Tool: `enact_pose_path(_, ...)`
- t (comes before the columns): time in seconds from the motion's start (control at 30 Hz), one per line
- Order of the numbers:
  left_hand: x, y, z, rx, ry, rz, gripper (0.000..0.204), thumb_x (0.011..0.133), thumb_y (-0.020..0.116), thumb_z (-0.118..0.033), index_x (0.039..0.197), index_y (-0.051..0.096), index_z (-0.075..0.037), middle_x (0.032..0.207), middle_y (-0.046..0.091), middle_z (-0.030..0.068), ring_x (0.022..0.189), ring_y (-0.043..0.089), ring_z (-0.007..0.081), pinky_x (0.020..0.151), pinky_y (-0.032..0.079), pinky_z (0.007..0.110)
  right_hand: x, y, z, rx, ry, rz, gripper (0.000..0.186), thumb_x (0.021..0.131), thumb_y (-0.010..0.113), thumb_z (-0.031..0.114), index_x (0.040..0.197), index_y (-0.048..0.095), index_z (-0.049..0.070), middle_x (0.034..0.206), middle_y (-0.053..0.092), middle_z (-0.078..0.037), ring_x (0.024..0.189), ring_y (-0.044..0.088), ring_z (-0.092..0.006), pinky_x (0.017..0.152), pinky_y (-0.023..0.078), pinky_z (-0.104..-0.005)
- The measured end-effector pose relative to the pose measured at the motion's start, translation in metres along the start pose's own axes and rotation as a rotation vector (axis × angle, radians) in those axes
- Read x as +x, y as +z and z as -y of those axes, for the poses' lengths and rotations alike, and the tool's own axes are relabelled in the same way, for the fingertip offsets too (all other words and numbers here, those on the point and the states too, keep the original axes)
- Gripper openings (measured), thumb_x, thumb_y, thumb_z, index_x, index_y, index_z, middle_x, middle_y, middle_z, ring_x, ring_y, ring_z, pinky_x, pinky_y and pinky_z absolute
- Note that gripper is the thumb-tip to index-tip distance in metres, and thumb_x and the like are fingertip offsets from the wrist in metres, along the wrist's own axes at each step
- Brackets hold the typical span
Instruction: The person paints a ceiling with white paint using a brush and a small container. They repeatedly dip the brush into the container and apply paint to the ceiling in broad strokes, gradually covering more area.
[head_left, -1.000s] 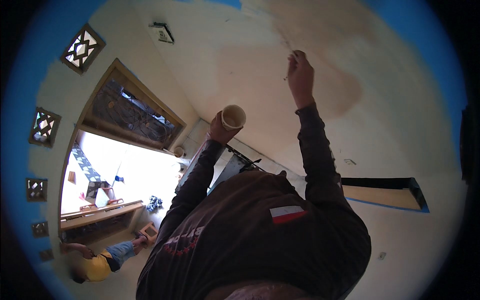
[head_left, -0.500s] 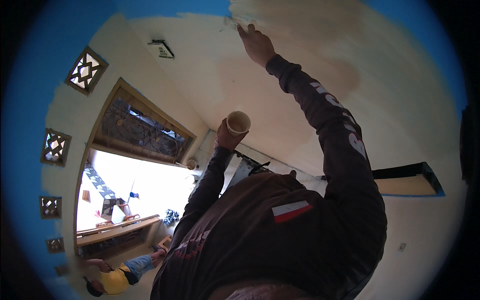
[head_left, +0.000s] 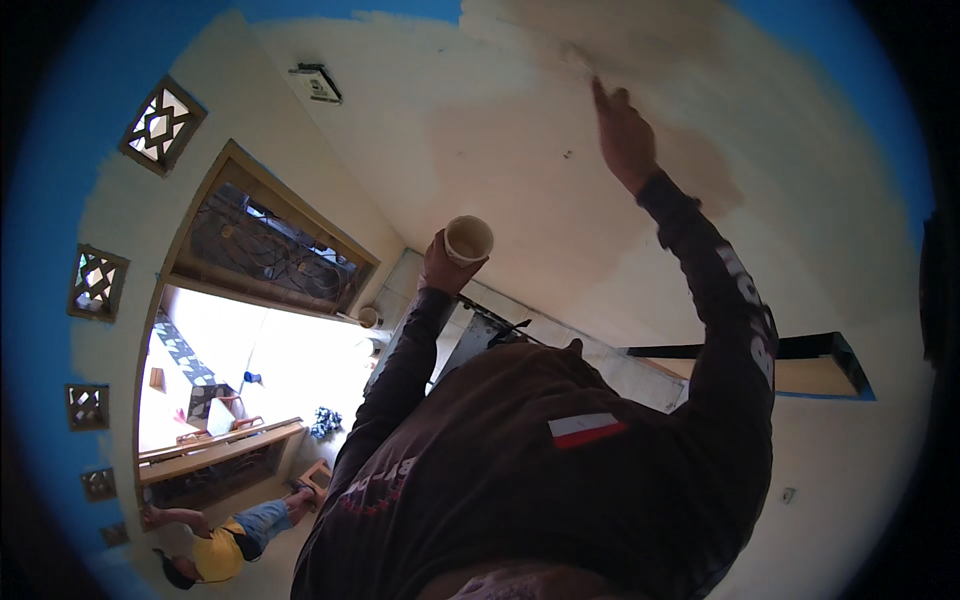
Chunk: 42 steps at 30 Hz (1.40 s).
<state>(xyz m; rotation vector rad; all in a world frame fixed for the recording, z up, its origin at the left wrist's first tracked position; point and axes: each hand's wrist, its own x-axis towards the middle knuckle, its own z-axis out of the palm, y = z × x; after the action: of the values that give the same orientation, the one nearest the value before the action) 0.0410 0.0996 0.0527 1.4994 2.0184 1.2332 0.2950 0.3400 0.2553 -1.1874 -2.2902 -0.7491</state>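
My left hand [head_left: 443, 268] is wrapped round a small cream-coloured tub [head_left: 469, 240], its open mouth showing pale paint inside. Higher up and to the right, my right hand [head_left: 627, 140] is closed on a paintbrush [head_left: 577, 60] with its pale tip against the wall. The brush is blurred and blends with the paint, and its handle is mostly hidden by my fingers. Around it the cream-painted wall [head_left: 530, 170] shows darker, damp-looking patches. Blue paint [head_left: 350, 8] borders it along the top.
At left, a wooden-framed opening [head_left: 280, 235] with curled metalwork lets in bright light. Several patterned vent blocks [head_left: 163, 125] line that wall. A switch-like fixture [head_left: 316, 83] sits near the corner. A person in a yellow shirt [head_left: 218, 555] is at lower left; a dark-edged recess [head_left: 800, 365] is at right.
My right hand has swept the brush rightward and slightly down across the wall, away from the blue edge. My left hand still holds the tub in nearly the same place.
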Motion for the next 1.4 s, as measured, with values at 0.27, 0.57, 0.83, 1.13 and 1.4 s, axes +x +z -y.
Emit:
enact_pose_path(0.27, -0.002, 0.003, 0.005, -0.001, 0.008, -0.007, 0.085, 0.066, 0.093, -0.04, 0.13, 0.051, -0.004, 0.119, 0.067, 0.0193, 0.11, 0.067, 0.0374, 0.089, 0.056, 0.049, -0.083, -0.053, -0.066, -0.083, 0.09, 0.06, 0.067, 0.086, 0.059, 0.003, 0.151, 0.044, 0.015, 0.113, 0.059, -0.014, 0.077, 0.069, -0.0264, 0.06, 0.059, -0.0348)
enact_pose_path(0.57, 0.001, 0.006, 0.001, 0.029, 0.014, 0.001, 0.084, 0.065, 0.094, -0.039, 0.128, 0.051, -0.004, 0.117, 0.066, 0.0195, 0.108, 0.066, 0.0375, 0.089, 0.056, 0.048, -0.007, -0.021, 0.036, 0.314, -0.025, -0.065, 0.068, 0.084, 0.057, 0.001, 0.15, 0.045, 0.013, 0.114, 0.058, -0.016, 0.079, 0.069, -0.0304, 0.063, 0.059, -0.0402)
enact_pose_path(0.83, 0.003, 0.005, -0.001, 0.089, 0.001, -0.004, 0.082, 0.064, 0.094, -0.04, 0.125, 0.052, -0.004, 0.117, 0.067, 0.0188, 0.108, 0.067, 0.0372, 0.087, 0.056, 0.048, 0.123, 0.055, 0.127, 0.416, -0.077, 0.029, 0.037, 0.1, 0.049, 0.014, 0.133, 0.051, -0.001, 0.102, 0.06, -0.02, 0.07, 0.069, -0.0307, 0.059, 0.058, -0.0439)
enact_pose_path(1.13, -0.001, 0.004, -0.002, 0.067, -0.009, -0.025, 0.082, 0.064, 0.093, -0.043, 0.124, 0.054, -0.004, 0.115, 0.068, 0.019, 0.107, 0.067, 0.038, 0.088, 0.056, 0.049, 0.09, 0.024, 0.083, 0.171, 0.003, -0.119, 0.035, 0.096, 0.054, 0.012, 0.129, 0.057, 0.004, 0.097, 0.061, -0.015, 0.064, 0.068, -0.0266, 0.054, 0.058, -0.0386)
enact_pose_path(1.4, -0.004, 0.001, -0.004, 0.042, 0.043, -0.017, 0.082, 0.065, 0.094, -0.04, 0.126, 0.053, -0.003, 0.117, 0.066, 0.0203, 0.109, 0.066, 0.0384, 0.089, 0.055, 0.048, -0.027, -0.023, -0.034, 0.104, 0.051, -0.052, 0.059, 0.089, 0.054, 0.006, 0.147, 0.047, 0.012, 0.107, 0.06, -0.016, 0.078, 0.069, -0.0278, 0.061, 0.059, -0.0373)
